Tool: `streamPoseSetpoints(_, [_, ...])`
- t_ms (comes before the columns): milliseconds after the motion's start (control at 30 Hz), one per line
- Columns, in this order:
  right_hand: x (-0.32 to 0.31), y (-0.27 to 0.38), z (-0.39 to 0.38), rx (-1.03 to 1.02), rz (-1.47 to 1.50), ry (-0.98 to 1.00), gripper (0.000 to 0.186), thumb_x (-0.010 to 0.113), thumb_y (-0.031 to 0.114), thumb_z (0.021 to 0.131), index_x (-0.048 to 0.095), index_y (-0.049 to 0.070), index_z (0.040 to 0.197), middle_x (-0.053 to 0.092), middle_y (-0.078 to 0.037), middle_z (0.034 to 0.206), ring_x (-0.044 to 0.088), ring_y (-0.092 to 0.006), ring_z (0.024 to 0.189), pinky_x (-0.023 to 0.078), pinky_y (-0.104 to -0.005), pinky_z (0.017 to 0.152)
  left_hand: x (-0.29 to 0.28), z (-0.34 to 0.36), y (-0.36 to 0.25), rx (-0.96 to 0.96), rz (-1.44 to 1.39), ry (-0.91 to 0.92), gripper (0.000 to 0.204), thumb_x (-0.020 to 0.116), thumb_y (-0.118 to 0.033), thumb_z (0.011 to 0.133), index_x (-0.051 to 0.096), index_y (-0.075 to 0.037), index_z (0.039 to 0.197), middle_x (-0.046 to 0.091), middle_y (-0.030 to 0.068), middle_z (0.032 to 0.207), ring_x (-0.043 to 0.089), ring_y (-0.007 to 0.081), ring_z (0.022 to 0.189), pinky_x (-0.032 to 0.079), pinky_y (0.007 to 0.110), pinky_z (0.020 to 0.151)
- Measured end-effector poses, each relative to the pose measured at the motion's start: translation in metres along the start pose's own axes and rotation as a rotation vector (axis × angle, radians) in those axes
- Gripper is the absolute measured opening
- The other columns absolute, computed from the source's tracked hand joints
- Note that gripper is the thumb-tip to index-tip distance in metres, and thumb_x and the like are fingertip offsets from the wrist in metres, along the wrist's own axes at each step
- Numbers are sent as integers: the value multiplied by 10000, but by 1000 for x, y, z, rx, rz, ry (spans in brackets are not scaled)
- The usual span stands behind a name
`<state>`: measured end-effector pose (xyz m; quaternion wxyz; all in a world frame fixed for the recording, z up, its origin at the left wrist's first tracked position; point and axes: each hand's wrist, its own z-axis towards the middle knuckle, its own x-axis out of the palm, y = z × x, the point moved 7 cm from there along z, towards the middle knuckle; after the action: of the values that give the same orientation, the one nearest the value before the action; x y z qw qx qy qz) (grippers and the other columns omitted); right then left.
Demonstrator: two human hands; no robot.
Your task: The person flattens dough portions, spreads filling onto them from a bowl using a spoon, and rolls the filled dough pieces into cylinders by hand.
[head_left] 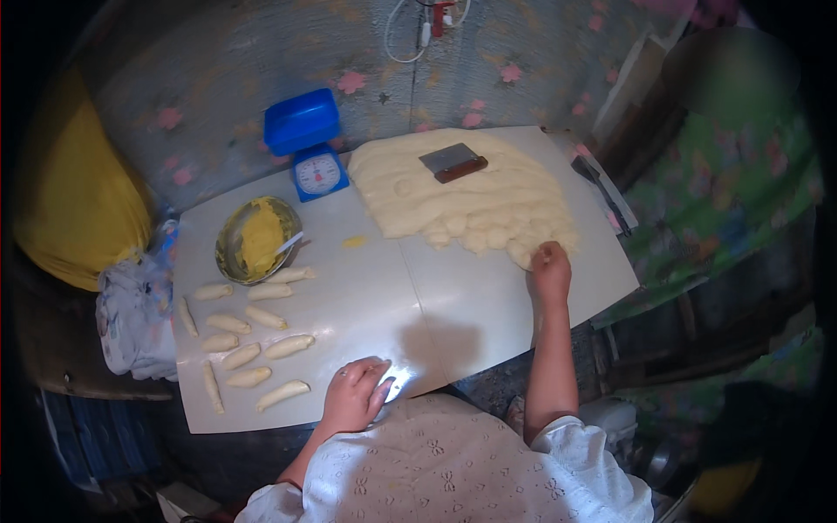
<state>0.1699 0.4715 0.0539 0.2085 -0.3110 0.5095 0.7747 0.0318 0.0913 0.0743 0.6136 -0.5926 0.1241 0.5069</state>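
My right hand has its fingers closed on a dough piece at the front of a cluster of small portions beside a large pale dough slab. A metal scraper with a brown handle lies on the slab. My left hand rests near the table's front edge, fingers loosely bent and apart, with nothing visible in them. To its left lie several rolled dough pieces. Behind those stands a metal bowl of yellow filling with a white utensil in it.
A blue scale and blue tray stand against the wall behind the pale table. A yellow sack and white plastic bags are at the left. A dark long tool lies at the right edge, near green fabric.
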Motion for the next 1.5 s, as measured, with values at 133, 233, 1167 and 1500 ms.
streamPoseSetpoints(133, [8, 4, 32, -394, -48, 130, 417, 475, -73, 731, 683, 110, 1042, 639, -142, 1051, 579, -338, 1000, 459, -387, 856, 32, 16, -17, 98, -4, 126, 289, 643, -217, 853, 643, -76, 1106, 614, 86, 1051, 607, 269, 963, 479, 380, 847])
streamPoseSetpoints(233, [20, 11, 39, -630, -175, 232, 370, 517, -60, 731, 696, 116, 1003, 638, -107, 1016, 585, -312, 959, 459, -363, 845, 47, 21, -20, 90, -2, 199, 290, 633, -221, 861, 642, -79, 1113, 614, 88, 1058, 606, 269, 970, 478, 379, 851])
streamPoseSetpoints(1167, [-45, 17, 79, -381, 413, 302, 234, 541, -101, 753, 616, 23, 936, 543, -66, 898, 571, -164, 849, 457, -244, 731, 51, 69, -7, 1, -36, 179, 275, 630, -197, 858, 661, -67, 1098, 635, 100, 1024, 611, 289, 980, 492, 379, 856])
streamPoseSetpoints(1500, [-11, 120, -36, 225, 1456, 765, 427, 523, -17, 813, 506, 34, 1236, 576, -90, 1160, 594, -177, 999, 517, -309, 815, 56, 99, -21, -263, -1204, 138, 579, 649, -166, 885, 388, -77, 1394, 448, 144, 1334, 503, 225, 1155, 451, 341, 945])
